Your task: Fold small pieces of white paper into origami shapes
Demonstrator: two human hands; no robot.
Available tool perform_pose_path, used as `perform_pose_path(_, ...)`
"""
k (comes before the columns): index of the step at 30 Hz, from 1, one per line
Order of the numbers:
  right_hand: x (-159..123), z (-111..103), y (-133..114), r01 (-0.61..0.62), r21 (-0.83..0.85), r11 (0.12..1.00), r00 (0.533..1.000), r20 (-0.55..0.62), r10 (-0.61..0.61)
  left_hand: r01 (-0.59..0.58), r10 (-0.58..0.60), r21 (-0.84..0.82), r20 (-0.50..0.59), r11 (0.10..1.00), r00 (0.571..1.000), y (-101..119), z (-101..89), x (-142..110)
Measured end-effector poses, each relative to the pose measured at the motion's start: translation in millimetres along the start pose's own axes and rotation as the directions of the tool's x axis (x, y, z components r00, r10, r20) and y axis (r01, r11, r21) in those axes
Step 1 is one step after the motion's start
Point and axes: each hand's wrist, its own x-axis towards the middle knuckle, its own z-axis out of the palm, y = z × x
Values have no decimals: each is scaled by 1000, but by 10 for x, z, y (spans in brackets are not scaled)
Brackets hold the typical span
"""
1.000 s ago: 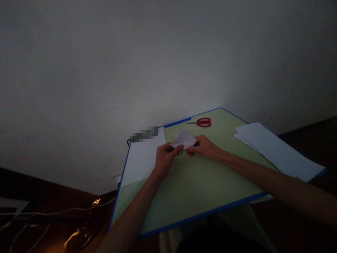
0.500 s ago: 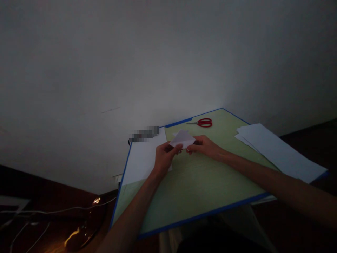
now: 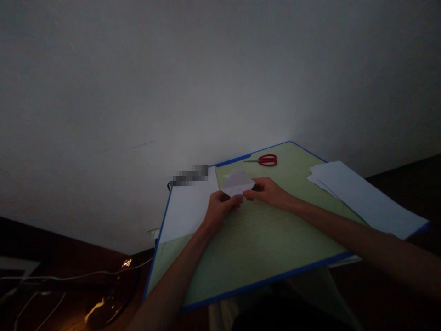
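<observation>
A small folded piece of white paper (image 3: 237, 183) is held up over the middle of the table, with creases and pointed corners showing. My left hand (image 3: 222, 206) grips its lower left edge, the thumb along the near side. At the right corner my right hand (image 3: 263, 190) pinches the paper between thumb and fingers. Some fingertips of both hands are hidden behind the paper. Beyond the hands, red-handled scissors (image 3: 267, 160) lie flat, their blades pointing left.
The pale green table (image 3: 262, 248) has a blue rim and stands against a grey wall (image 3: 220, 82). A white sheet (image 3: 182, 211) covers its left part, below a blurred-out item. Loose white sheets (image 3: 365, 197) overhang the right edge. A white cable (image 3: 76, 277) runs at lower left.
My left thumb has slid down from the paper's face to its lower edge, baring more of the front. The right hand keeps its pinch, and the paper has shifted slightly left.
</observation>
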Motion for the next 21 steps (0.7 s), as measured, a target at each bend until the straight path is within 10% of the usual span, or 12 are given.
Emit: perform_pose_path(21, 0, -15, -30, 3, 0, 1000, 999, 45, -3, -30, 22, 67, 128, 997, 991, 86, -91, -2)
